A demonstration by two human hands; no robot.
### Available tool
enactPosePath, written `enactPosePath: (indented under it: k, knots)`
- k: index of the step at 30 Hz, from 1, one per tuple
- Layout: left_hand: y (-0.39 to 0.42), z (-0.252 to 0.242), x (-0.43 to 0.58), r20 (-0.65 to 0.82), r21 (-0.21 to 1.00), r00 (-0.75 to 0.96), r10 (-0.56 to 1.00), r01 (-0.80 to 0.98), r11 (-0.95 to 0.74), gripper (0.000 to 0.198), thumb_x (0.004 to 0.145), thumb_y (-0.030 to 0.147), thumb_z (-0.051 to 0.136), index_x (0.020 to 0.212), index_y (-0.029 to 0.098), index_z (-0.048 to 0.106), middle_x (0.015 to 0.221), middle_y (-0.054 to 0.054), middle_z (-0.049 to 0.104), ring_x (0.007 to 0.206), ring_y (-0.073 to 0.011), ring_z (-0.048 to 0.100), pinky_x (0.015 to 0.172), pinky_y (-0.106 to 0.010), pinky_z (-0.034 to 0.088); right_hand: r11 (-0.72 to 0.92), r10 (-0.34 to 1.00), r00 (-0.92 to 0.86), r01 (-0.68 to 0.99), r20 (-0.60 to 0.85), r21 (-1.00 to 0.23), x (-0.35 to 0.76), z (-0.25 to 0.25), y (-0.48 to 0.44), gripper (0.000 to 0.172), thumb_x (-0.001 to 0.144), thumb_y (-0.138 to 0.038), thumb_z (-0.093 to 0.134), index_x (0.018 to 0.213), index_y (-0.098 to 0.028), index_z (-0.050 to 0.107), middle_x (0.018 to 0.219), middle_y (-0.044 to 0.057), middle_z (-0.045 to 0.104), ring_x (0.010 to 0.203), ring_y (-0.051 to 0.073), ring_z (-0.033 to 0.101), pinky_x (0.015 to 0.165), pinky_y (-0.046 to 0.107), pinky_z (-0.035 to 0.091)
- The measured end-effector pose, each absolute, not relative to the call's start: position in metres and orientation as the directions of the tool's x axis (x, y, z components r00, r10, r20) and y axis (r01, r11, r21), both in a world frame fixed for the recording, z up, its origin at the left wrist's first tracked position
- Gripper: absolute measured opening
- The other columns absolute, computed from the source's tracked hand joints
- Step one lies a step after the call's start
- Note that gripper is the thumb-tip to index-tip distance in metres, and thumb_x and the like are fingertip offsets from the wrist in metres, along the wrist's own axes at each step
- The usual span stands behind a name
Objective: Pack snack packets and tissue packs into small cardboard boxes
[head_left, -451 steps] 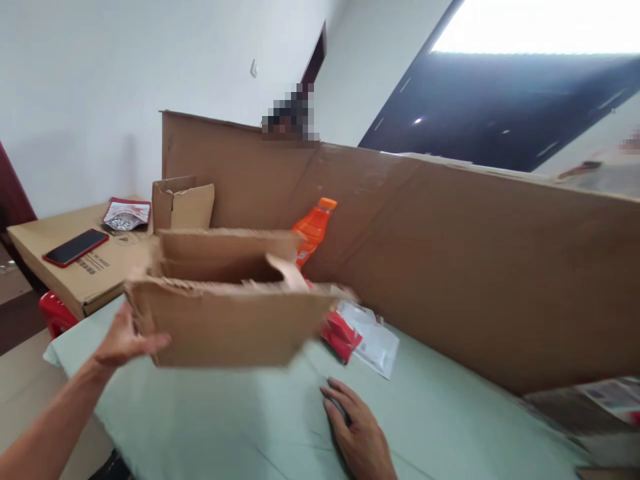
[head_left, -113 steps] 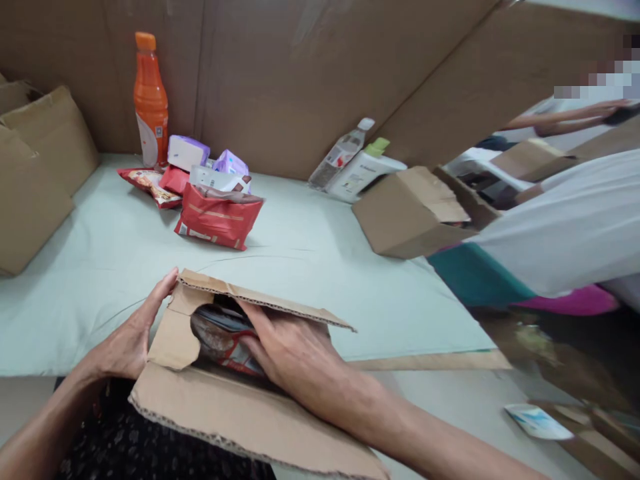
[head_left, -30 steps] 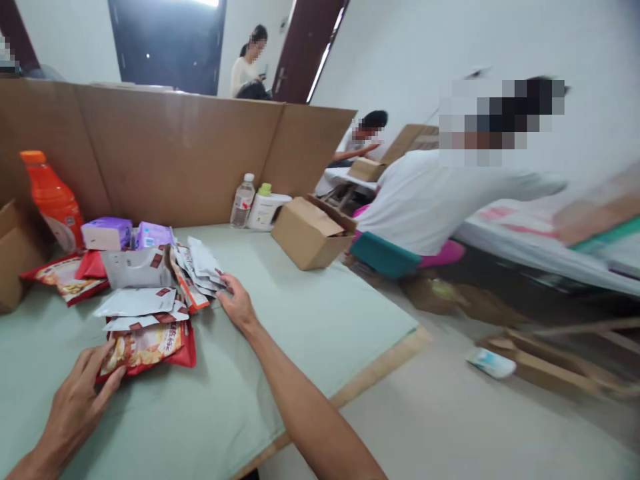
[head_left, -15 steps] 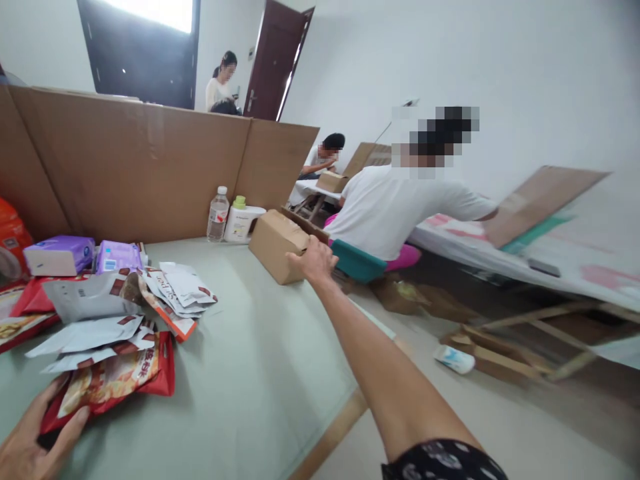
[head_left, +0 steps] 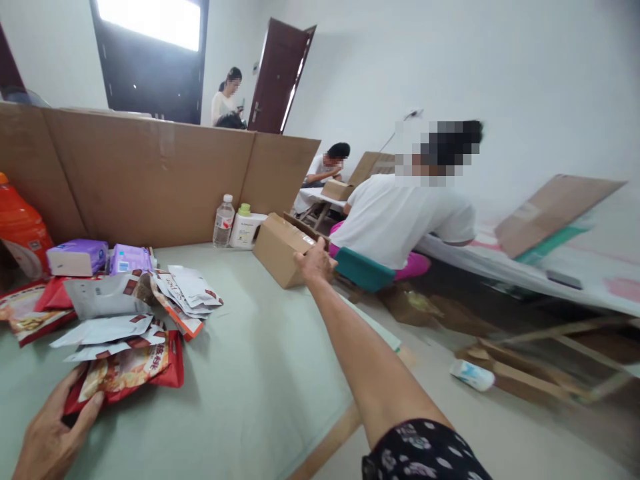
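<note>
My left hand (head_left: pixel 63 417) grips the near corner of a red snack bag (head_left: pixel 125 370) with thumb and fingers. White sachets (head_left: pixel 107 333) lie on and behind that bag, beside a larger silver-white pouch (head_left: pixel 107 295) and a fan of more sachets (head_left: pixel 193 288). At the far right edge of the table, my right hand (head_left: pixel 316 261) holds the near end of a small brown cardboard box (head_left: pixel 277 250), its fingers over the top rim. The box stands on the pale green tabletop (head_left: pixel 240 373); its inside is hidden.
A clear bottle (head_left: pixel 223 223) and a white jug with a green cap (head_left: pixel 245 227) stand by the cardboard screen (head_left: pixel 165 180). Purple tissue packs (head_left: pixel 77 257) and an orange bottle (head_left: pixel 23 227) are at left. A seated person in white (head_left: pixel 410 213) is just beyond the box.
The view has tilted slightly, so everything sits a little lower and to the right. Both hands keep their holds; the box has turned slightly.
</note>
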State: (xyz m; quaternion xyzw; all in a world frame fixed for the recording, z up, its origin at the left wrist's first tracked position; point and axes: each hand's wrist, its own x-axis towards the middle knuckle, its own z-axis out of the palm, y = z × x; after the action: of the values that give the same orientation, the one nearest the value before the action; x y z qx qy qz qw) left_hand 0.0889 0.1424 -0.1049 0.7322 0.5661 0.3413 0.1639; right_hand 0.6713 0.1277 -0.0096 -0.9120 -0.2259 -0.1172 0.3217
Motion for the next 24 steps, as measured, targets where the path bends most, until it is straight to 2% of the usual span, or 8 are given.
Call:
enactPosePath:
  k: [3,7,12,16,18,20,22,24]
  knots:
    - [0.138,-0.096,0.097,0.316,0.635,0.142,0.938,0.703,-0.32,0.067,0.084,0.07,0.056,0.129,0.022,0.068,0.123,-0.011,0.079,0.088,-0.033,0.081,0.081,-0.043,0.067,-0.671,0.329,0.887,0.462,0.325,-0.58,0.663,0.002,0.128,0.052,0.088,-0.03,0.059,0.133,-0.003,0.057,0.111,0.026,0.072,0.11,0.037,0.068,0.099,0.054,0.04]
    - [0.136,-0.096,0.099,0.367,0.628,0.14,0.92,0.692,-0.356,0.068,0.084,0.07,0.053,0.127,0.019,0.068,0.125,-0.014,0.078,0.106,-0.0356,0.078,0.092,-0.044,0.064,-0.589,0.378,0.858,0.512,0.347,-0.625,0.645,0.009,0.112,0.046,0.079,-0.03,0.064,0.12,-0.01,0.064,0.101,0.021,0.074,0.105,0.038,0.068,0.098,0.055,0.043]
    - [0.135,-0.099,0.099,0.371,0.625,0.138,0.918,0.694,-0.357,0.071,0.086,0.069,0.052,0.131,0.016,0.066,0.125,-0.016,0.078,0.106,-0.035,0.078,0.09,-0.043,0.064,-0.399,0.486,0.763,0.627,0.426,-0.668,0.6,-0.007,0.04,0.052,0.072,-0.038,0.065,0.121,-0.02,0.062,0.099,0.011,0.076,0.098,0.032,0.071,0.091,0.047,0.053]
    - [0.134,-0.097,0.099,0.381,0.62,0.144,0.913,0.693,-0.368,0.067,0.087,0.069,0.052,0.129,0.02,0.067,0.122,-0.012,0.079,0.098,-0.0316,0.079,0.083,-0.038,0.064,-0.167,0.563,0.714,0.591,0.415,-0.789,0.554,-0.025,-0.051,0.072,0.072,-0.051,0.072,0.135,-0.021,0.057,0.106,0.011,0.078,0.092,0.03,0.075,0.078,0.041,0.061]
    - [0.136,-0.095,0.099,0.358,0.626,0.148,0.922,0.694,-0.355,0.067,0.086,0.069,0.052,0.129,0.021,0.066,0.121,-0.012,0.079,0.086,-0.0294,0.078,0.081,-0.038,0.063,-0.125,0.617,0.7,0.537,0.359,-0.834,0.533,-0.027,-0.097,0.067,0.074,-0.054,0.076,0.131,-0.023,0.06,0.107,0.011,0.079,0.093,0.03,0.077,0.077,0.039,0.064]
    - [0.139,-0.091,0.101,0.311,0.641,0.141,0.94,0.699,-0.317,0.072,0.085,0.072,0.05,0.132,0.019,0.063,0.123,-0.014,0.077,0.078,-0.0289,0.077,0.082,-0.042,0.063,-0.083,0.69,0.643,0.527,0.332,-0.846,0.514,-0.024,-0.136,0.054,0.077,-0.052,0.079,0.121,-0.025,0.065,0.105,0.011,0.08,0.093,0.029,0.078,0.076,0.035,0.065]
    - [0.141,-0.085,0.102,0.29,0.654,0.132,0.948,0.696,-0.297,0.082,0.081,0.075,0.05,0.136,0.015,0.059,0.126,-0.019,0.074,0.087,-0.0335,0.076,0.09,-0.05,0.062,-0.036,0.774,0.542,0.555,0.328,-0.831,0.497,-0.017,-0.164,0.043,0.081,-0.047,0.08,0.117,-0.025,0.069,0.106,0.01,0.08,0.094,0.028,0.079,0.077,0.033,0.066]
    - [0.137,-0.078,0.101,0.316,0.663,0.137,0.939,0.676,-0.322,0.091,0.078,0.078,0.053,0.142,0.012,0.054,0.129,-0.022,0.068,0.105,-0.0402,0.073,0.098,-0.058,0.059,0.026,0.828,0.43,0.611,0.36,-0.791,0.483,-0.01,-0.179,0.034,0.085,-0.04,0.079,0.115,-0.027,0.071,0.112,0.01,0.08,0.102,0.028,0.078,0.083,0.033,0.066]
